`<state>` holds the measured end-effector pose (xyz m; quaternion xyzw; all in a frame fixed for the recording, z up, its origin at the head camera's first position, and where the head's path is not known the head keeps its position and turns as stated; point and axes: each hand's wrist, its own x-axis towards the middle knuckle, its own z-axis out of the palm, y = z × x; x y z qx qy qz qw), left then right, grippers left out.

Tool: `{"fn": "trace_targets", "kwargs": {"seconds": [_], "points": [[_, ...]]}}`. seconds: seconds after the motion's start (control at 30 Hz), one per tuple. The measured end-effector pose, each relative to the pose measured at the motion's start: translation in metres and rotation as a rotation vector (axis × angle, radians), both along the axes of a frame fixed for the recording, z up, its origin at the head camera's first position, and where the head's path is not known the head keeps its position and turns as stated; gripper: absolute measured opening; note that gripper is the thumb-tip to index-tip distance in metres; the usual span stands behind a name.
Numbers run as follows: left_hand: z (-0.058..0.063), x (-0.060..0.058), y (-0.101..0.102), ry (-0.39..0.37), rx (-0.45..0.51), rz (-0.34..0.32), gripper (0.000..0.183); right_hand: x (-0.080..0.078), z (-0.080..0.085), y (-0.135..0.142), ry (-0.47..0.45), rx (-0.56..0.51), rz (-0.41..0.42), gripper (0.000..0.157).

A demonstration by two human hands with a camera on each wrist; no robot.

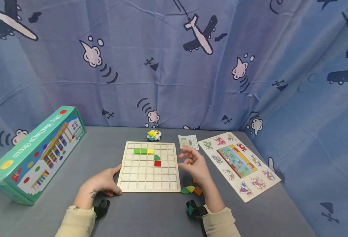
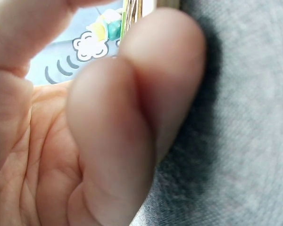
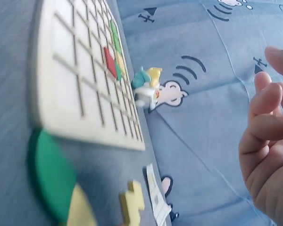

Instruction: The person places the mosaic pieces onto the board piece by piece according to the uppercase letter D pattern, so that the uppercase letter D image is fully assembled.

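My left hand [image 1: 104,181] holds the near left corner of a square wooden grid board [image 1: 144,184], its fingertips right at the edge. In the left wrist view two curled fingertips [image 2: 155,61] lie against the board's side, low over the table. Two green squares [image 1: 140,150], a yellow square [image 1: 150,151], a green quarter-circle [image 1: 157,157] and a red square [image 1: 157,163] sit in the grid. My right hand [image 1: 195,164] hovers past the board's right edge, fingers loosely bent, thumb apart, nothing between them. It partly hides yellow and orange pieces beneath.
Loose green [image 1: 185,190], yellow [image 1: 190,188] and orange [image 1: 198,191] pieces lie by the board's near right corner. A printed pattern card [image 1: 193,141] and small toy figure [image 1: 154,135] are behind. An animal puzzle board [image 1: 221,157] lies right, a green game box [image 1: 43,148] left.
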<state>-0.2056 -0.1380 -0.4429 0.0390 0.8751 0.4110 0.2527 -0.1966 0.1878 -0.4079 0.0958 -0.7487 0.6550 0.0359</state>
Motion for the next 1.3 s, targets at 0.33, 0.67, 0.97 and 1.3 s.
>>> {"fn": "trace_targets", "kwargs": {"seconds": [0.33, 0.67, 0.97, 1.3], "points": [[0.0, 0.001, 0.0, 0.006, -0.003, -0.005, 0.11, 0.019, -0.012, 0.025, 0.001, 0.058, 0.009, 0.048], [0.0, 0.002, 0.0, 0.021, -0.006, -0.002, 0.109, 0.021, -0.017, 0.036, -0.079, 0.217, 0.106, 0.053], [0.0, 0.002, 0.001, 0.033, -0.024, -0.011, 0.107, 0.022, -0.024, 0.033, -0.137, 0.607, 0.211, 0.035], [0.003, 0.003, 0.001, 0.025, -0.027, -0.018, 0.107, 0.027, -0.027, 0.022, -0.155, 0.898, 0.153, 0.031]]}}
